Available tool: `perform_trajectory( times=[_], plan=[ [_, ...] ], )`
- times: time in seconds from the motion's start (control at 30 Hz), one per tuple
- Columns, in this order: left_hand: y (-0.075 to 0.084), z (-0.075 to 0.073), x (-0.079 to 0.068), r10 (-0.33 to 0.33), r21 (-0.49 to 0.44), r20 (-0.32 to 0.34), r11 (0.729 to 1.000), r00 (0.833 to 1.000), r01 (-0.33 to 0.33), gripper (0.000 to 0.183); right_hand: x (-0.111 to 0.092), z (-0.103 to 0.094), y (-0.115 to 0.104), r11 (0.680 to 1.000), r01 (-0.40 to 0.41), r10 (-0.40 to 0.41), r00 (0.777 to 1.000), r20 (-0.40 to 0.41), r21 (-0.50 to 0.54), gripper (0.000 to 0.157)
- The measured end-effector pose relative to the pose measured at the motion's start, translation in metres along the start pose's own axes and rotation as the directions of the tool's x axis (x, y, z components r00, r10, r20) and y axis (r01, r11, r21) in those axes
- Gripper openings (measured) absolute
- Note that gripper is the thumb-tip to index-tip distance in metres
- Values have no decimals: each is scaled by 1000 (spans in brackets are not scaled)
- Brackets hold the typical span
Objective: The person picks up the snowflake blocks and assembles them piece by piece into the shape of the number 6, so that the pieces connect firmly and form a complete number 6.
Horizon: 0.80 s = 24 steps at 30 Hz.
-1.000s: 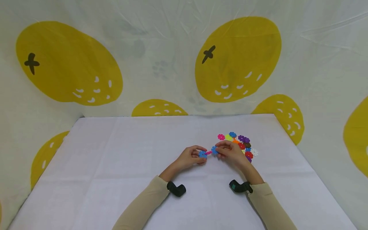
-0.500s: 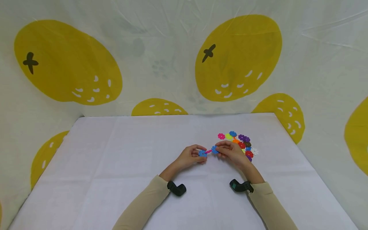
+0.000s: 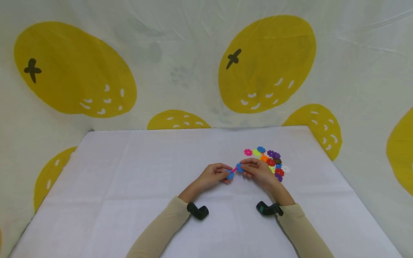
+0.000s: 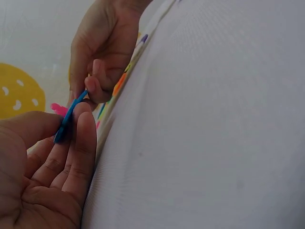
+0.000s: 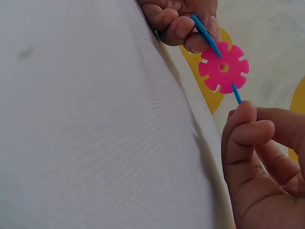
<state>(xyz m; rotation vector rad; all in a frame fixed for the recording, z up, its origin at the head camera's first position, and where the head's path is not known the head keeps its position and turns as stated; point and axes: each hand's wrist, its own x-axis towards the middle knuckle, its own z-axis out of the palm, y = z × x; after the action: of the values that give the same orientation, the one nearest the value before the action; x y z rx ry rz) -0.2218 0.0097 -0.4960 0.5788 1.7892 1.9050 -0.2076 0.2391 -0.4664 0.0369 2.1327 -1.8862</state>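
Observation:
My left hand (image 3: 211, 175) pinches a blue notched plastic disc (image 3: 230, 175) between thumb and fingers. Opposite it, my right hand (image 3: 259, 172) pinches a second blue disc (image 3: 240, 167). Between the two sits a pink notched disc (image 5: 236, 67), face-on in the right wrist view, with a round hole in its middle. Both blue discs (image 5: 202, 31) stand edge-on there and meet the pink one at its rim slots, on roughly opposite sides. From the left wrist, the blue disc (image 4: 64, 126) shows as a thin edge, partly covered by fingers.
Just beyond and right of my right hand lies a loose pile of coloured notched discs (image 3: 270, 162), partly hidden by that hand. They rest on a white-covered table (image 3: 145, 172). A pale cloth with yellow fruit shapes (image 3: 267, 64) hangs behind.
The left hand's blue disc has turned and is more covered by its fingers. The pink disc now slants more steeply, and the two blue discs look slightly nearer each other.

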Motion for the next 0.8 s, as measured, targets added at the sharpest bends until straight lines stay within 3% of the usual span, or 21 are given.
perform_trajectory(
  times=[0.33,0.57,0.8],
  plan=[
    [-1,1,1,-34,31,-37,999,999,35,24,1,2,4,996,23,-23,1000,0,90,37],
    [0,1,0,-10,36,-27,999,1000,11,23,3,5,4,985,31,-28,999,-20,169,34],
    [0,0,0,1,68,-26,998,1000,1,23,2,7,3,994,50,-47,998,-32,93,36]
  ],
)
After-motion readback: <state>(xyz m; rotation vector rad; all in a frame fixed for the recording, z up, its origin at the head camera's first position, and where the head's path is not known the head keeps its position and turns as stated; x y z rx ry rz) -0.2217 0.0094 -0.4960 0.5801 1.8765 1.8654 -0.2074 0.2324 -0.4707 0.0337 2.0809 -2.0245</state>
